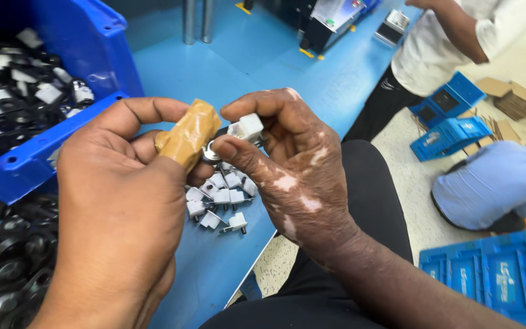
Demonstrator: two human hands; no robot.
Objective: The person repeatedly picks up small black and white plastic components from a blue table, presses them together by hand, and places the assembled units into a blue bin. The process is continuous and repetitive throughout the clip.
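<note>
Two bare hands meet over the blue bench [238,67] in the head view, close to the camera. The left hand [120,207] is curled, its thumb wrapped in tan tape [187,137], and that thumb and the forefinger close on a small round metal part [210,152] held between the two hands. The right hand [287,164] pinches a small white plastic block [248,127] between thumb and forefinger, right beside the metal part; whether the two pieces touch cannot be told. Just below the hands, on the bench near its right edge, lies a heap of similar white blocks [219,204], some with thin metal pins sticking out. At far left stands a blue bin [86,49] filled with black and white parts, and more black parts [7,256] are piled at near left. Far across the bench sits a dark machine [330,21]. To the right, beyond the bench edge, another person in a white shirt [433,55] stands, a second person in light blue [494,183] crouches on the floor among blue trays [448,119] and cardboard pieces [509,97], and blue crates [494,274] stand at near right.
</note>
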